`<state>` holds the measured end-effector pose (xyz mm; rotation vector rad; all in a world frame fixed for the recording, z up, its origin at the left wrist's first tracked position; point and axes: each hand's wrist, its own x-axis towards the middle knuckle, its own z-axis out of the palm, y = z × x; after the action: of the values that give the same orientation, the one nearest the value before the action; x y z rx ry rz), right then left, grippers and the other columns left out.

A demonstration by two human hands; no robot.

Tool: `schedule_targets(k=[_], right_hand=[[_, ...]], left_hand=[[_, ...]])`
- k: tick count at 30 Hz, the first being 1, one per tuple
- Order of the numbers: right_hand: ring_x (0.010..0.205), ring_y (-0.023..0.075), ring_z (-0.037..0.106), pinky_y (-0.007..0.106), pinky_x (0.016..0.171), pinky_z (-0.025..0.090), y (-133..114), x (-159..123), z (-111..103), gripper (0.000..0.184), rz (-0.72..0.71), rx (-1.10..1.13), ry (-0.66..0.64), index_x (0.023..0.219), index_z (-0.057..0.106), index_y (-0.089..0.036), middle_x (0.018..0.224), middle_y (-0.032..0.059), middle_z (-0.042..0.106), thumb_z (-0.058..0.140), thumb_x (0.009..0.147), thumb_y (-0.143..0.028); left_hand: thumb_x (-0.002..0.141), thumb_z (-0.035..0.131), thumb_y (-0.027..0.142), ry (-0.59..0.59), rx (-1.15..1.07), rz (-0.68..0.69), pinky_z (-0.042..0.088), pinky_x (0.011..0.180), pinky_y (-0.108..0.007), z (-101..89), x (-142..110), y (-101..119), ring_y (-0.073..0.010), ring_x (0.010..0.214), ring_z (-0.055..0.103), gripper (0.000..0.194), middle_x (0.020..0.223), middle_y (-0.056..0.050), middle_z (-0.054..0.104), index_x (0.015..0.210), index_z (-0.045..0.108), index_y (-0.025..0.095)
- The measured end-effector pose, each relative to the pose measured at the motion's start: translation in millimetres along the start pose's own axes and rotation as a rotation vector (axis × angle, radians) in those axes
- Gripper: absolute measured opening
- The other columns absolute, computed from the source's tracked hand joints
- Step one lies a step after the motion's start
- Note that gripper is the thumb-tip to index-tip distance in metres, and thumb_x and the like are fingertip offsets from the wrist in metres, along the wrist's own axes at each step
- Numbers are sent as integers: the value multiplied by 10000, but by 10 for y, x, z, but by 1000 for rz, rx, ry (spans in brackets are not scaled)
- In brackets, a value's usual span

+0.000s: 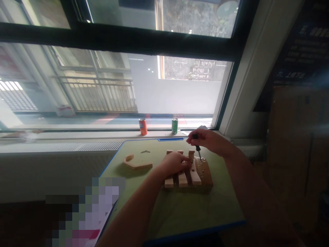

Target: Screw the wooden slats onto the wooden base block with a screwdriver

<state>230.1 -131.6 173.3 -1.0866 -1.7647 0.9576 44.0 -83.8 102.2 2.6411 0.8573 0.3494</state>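
My right hand (204,138) is closed around the dark handle of a screwdriver (197,147). Its shaft points down, and its tip is among small screws (203,165) on a brown block or box (206,176). Beside it, my left hand (175,162) lies over a pale wooden slatted piece (182,179), with its fingers closed on the slat nearest the brown block. Dark holes or screw heads show on that slat. My left hand covers the middle of the slatted piece. What its fingertips press on is too small to make out.
A bent wooden piece (137,166) and a small V-shaped item (145,151) lie left on the green, blue-edged table (190,212). An orange can (143,127) and a green can (174,126) stand on the windowsill. A cardboard box (295,144) stands at right.
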Motion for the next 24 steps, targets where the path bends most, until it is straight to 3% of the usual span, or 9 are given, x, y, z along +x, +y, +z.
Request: schedule_targets(k=[3, 6, 10, 17, 24], right_hand=[[725, 134, 578, 280, 666, 453, -100, 110, -20, 195, -37, -364, -7, 849, 628, -183, 812, 32, 641, 638, 721, -329], [607, 120, 573, 257, 563, 434, -125, 128, -65, 218, 2, -523, -58, 840, 619, -180, 728, 18, 637, 636, 721, -362], [611, 129, 585, 244, 541, 417, -139, 97, -127, 216, 8, -563, -137, 813, 609, -180, 691, 10, 640, 639, 714, -369], [595, 120, 567, 243, 547, 375, -114, 73, -217, 196, -1, -600, -13, 828, 637, -197, 699, 3, 644, 633, 709, -353], [622, 124, 592, 245, 571, 391, -105, 67, -238, 217, -1, -585, -37, 828, 622, -189, 703, 1, 647, 637, 703, -365]], left_hand=[[817, 446, 485, 11, -5, -17, 382, 721, -262, 17, 0, 0, -177, 848, 578, 326, 943, -14, 643, 1014, 673, 358], [812, 451, 490, 3, 0, -29, 381, 717, -257, 24, 5, 2, -175, 854, 577, 328, 949, -13, 638, 1000, 680, 349], [799, 468, 501, -1, 11, -60, 378, 716, -253, 22, 9, 5, -176, 872, 573, 321, 977, -11, 624, 995, 679, 361], [798, 461, 519, 2, 0, -60, 376, 691, -255, 25, 14, 6, -182, 852, 569, 356, 1056, -31, 606, 1015, 677, 337], [799, 463, 526, 3, 41, -58, 371, 723, -255, -2, 17, 53, -178, 850, 574, 369, 937, -21, 647, 1023, 675, 323]])
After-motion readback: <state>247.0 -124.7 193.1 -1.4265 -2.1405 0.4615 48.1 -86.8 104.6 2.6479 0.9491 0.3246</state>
